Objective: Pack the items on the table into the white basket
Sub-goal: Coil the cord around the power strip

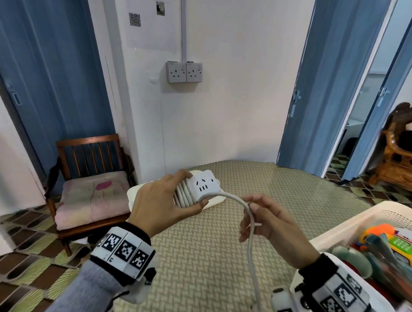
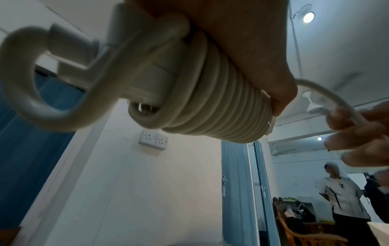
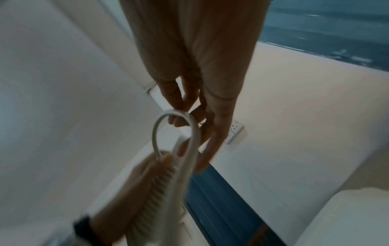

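You stand at a table (image 1: pixel 219 250) covered in a woven-pattern cloth, facing a white wall with a double wall socket (image 1: pixel 184 72) and blue folding doors to either side. Taking the table as your landmark: above its middle your left hand (image 1: pixel 160 205) grips a white power strip (image 1: pixel 202 185), fingers and thumb curled round the body and the coils of cord (image 1: pixel 249 219) wound about it; the left wrist view shows those coils packed tight under your palm. The free length of cord arcs from the strip to your right hand (image 1: pixel 273 222), which hovers just above the table's near half, thumb and fingers pinching the cord while the rest hangs down past the table's near edge. Your hands are close together but not touching. Beneath the strip, on the table's far side, lies a flat white tray (image 1: pixel 137 195). At the table's right edge sits the white basket (image 1: pixel 353 223), already holding colourful items. A wooden chair (image 1: pixel 91 174) stands left of the table.
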The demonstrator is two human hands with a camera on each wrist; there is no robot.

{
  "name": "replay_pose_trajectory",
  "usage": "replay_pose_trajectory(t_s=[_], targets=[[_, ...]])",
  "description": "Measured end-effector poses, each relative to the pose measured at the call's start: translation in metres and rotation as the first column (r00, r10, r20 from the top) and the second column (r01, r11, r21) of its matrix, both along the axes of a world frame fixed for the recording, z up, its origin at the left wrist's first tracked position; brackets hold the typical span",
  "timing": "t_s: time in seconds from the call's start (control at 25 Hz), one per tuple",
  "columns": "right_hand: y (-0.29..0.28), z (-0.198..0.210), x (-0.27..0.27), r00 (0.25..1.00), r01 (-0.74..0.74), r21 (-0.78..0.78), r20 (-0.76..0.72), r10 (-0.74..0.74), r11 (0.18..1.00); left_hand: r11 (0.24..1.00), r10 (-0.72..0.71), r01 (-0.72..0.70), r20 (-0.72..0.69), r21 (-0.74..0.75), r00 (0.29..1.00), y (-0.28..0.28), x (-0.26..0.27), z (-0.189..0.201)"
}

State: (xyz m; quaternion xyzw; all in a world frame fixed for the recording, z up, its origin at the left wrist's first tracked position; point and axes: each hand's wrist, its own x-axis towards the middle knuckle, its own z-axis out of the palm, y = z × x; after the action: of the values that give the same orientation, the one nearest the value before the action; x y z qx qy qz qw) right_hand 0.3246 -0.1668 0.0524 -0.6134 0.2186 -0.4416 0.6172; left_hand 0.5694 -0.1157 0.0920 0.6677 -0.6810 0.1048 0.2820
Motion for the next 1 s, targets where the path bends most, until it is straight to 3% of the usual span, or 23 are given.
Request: replay_pose_trajectory(t_s=[0.16, 0.28, 0.48, 0.56, 0.72, 0.88, 1.0], targets=[[-0.023, 0.029, 0.007, 0.969, 0.246, -0.191, 0.045, -0.242, 0.95, 0.993, -0.069, 0.07, -0.017, 0.098, 0.997, 0.005, -0.001, 0.005], [-0.042, 0.04, 0.026, 0.954, 0.299, -0.276, 0.052, -0.297, 0.913, 0.971, -0.2, 0.193, 0.04, 0.138, 0.979, 0.011, -0.011, 0.014], [-0.051, 0.031, 0.053, 0.985, 0.149, -0.271, -0.044, -0.167, 0.951, 0.963, -0.261, 0.245, 0.156, 0.113, 0.953, 0.012, -0.019, 0.024], [-0.047, 0.02, 0.061, 0.989, 0.102, -0.222, -0.079, -0.122, 0.97, 0.972, -0.229, 0.222, 0.105, 0.078, 0.968, 0.012, -0.015, 0.026], [-0.034, -0.006, 0.059, 0.991, 0.073, -0.066, -0.106, -0.08, 0.995, 0.997, -0.072, 0.064, -0.158, -0.052, 0.985, 0.011, -0.002, 0.034], [-0.016, -0.025, 0.047, 0.998, -0.05, 0.005, 0.035, 0.05, 0.999, 0.995, 0.04, -0.062, -0.24, -0.084, 0.97, 0.008, 0.013, 0.035], [-0.003, -0.024, 0.044, 0.996, -0.084, -0.056, 0.008, 0.084, 0.995, 0.998, 0.041, -0.05, -0.212, -0.038, 0.976, 0.005, 0.018, 0.027]])
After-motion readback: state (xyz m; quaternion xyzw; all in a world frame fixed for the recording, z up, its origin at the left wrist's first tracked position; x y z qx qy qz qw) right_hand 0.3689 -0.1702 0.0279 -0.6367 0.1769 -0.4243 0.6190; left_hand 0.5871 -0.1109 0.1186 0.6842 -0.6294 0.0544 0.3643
